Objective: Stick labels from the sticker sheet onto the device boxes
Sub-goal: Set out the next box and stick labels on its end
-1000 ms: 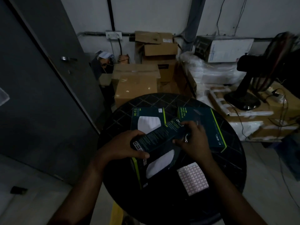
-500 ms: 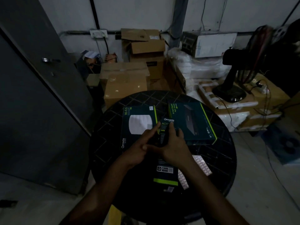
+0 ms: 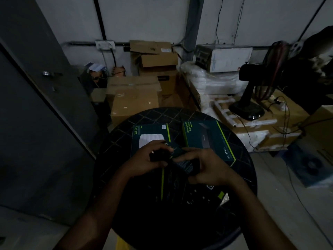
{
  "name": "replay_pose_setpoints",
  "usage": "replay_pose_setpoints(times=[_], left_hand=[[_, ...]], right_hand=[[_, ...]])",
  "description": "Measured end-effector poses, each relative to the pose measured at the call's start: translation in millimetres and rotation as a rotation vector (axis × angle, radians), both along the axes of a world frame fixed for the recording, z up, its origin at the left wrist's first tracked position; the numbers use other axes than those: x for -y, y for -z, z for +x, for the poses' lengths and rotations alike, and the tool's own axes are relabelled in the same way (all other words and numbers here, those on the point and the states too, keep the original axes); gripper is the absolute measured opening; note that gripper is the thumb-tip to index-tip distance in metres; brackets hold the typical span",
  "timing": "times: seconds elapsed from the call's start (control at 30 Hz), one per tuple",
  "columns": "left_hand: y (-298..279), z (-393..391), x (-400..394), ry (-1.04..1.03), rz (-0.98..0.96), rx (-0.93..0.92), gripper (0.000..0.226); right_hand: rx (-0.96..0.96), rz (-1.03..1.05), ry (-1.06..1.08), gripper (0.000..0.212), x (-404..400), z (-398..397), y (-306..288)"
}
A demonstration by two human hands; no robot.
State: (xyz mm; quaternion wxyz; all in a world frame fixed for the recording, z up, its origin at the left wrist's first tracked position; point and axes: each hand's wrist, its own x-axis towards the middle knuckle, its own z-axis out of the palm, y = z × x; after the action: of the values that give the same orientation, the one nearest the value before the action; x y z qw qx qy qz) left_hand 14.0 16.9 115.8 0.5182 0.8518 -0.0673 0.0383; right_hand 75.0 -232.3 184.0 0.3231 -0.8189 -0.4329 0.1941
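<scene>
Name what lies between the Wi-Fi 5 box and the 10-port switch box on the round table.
Head view: a strip of bare table; nearer, the held dark box separates Wi-Fi 5 box and switch box.

On the round table (image 3: 239, 159): three dark device boxes, namely a Wi-Fi 5 box (image 3: 144, 131), a switch box (image 3: 207, 139), a third box (image 3: 180, 159) between two hands. Beyond the table: several cardboard cartons (image 3: 133, 103), one fan (image 3: 252, 98).

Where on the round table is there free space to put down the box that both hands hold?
Bare patches: the left part of the table, beside the Wi-Fi 5 box, and the near edge in front of the forearms. The far side is crowded: the Wi-Fi 5 box and the switch box lie side by side. The left hand and right hand fill the middle.
</scene>
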Motion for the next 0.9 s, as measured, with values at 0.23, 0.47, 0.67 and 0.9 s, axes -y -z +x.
replay_pose_setpoints(times=[0.23, 0.47, 0.67, 0.9], left_hand=[[-11.9, -19.7, -19.9, -0.18, 0.067, 0.213, 0.053], [22.8, -27.6, -27.2, -0.493, -0.005, 0.226, 0.037], [28.0, -29.5, -37.8, -0.702, 0.114, 0.262, 0.033], [35.2, -16.4, -25.3, -0.627, 0.28, 0.472, 0.019]], right_hand=[[-0.015, 0.06, -0.183, 0.059, -23.6, 31.5, -17.2], [0.124, 0.144, -0.269, 0.047, -72.7, 58.5, 14.5], [0.375, 0.281, -0.204, 0.035, -104.2, 60.8, 36.4], [0.529, 0.302, 0.02, 0.017, -114.5, 43.7, 65.2]])
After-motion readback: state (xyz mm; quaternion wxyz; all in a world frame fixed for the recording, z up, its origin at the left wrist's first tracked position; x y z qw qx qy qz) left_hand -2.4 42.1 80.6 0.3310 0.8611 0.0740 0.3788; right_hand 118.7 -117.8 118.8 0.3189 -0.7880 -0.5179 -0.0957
